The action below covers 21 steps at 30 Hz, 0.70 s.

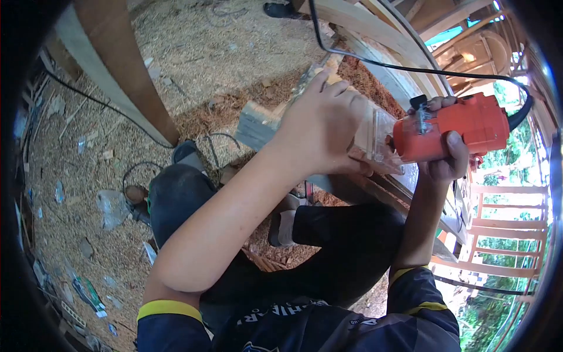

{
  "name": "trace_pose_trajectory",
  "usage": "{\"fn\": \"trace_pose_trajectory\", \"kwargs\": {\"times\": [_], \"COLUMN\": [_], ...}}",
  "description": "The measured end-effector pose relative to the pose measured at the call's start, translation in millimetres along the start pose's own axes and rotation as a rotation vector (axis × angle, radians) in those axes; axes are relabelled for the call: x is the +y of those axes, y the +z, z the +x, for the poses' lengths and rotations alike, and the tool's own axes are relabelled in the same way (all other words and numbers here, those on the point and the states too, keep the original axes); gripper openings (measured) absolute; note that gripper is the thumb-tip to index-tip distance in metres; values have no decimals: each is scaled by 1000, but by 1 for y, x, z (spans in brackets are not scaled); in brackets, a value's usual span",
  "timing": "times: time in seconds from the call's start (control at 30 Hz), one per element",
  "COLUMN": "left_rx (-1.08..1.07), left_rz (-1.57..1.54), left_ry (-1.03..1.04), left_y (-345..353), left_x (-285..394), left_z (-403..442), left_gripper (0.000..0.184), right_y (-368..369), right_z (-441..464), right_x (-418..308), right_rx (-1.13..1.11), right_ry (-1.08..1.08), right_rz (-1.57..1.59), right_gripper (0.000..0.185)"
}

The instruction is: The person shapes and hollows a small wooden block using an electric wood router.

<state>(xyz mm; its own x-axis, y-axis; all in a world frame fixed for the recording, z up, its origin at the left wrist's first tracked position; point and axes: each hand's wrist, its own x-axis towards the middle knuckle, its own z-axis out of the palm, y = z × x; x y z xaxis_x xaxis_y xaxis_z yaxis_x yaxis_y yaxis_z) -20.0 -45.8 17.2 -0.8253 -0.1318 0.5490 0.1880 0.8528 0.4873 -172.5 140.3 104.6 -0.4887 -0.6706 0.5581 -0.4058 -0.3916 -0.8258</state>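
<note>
My right hand [450, 141] is wrapped around the orange-red body of a handheld trim router [448, 128], which lies on its side with a black cord leaving its rear. Its clear plastic base [378, 138] faces left, toward my left hand. My left hand [325, 126] lies across a length of wood [258, 126], fingers over the far side and thumb on the near side beside the router base. The palm hides part of the wood, and the router's bit cannot be made out.
The black cord [404, 66] loops above the router. Sawdust and scraps cover the ground [217, 47]. A wooden post [120, 64] stands at left, with another cord [97, 102] beside it. Planks [375, 32] lie at upper right, and a slatted wooden railing [507, 229] is at right.
</note>
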Motion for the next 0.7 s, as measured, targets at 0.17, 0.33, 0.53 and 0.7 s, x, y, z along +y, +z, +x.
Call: {"fn": "trace_pose_trajectory", "kwargs": {"times": [0.17, 0.33, 0.53, 0.7], "left_rx": [-14, -18, -52, -79], "left_rz": [-51, -30, 31, 26], "left_ry": [12, 25, 48, 24], "left_y": [-3, -6, -6, -9], "left_x": [0, 1, 1, 4], "left_z": [1, 3, 3, 5], "left_gripper": [99, 103, 113, 115], "right_y": [17, 17, 19, 18], "right_z": [0, -1, -3, -9], "right_x": [-4, -3, -4, -4], "right_rx": [102, 137, 145, 176], "right_ry": [-28, 16, 51, 87], "right_rz": [4, 8, 16, -10], "right_gripper": [75, 75, 74, 71]}}
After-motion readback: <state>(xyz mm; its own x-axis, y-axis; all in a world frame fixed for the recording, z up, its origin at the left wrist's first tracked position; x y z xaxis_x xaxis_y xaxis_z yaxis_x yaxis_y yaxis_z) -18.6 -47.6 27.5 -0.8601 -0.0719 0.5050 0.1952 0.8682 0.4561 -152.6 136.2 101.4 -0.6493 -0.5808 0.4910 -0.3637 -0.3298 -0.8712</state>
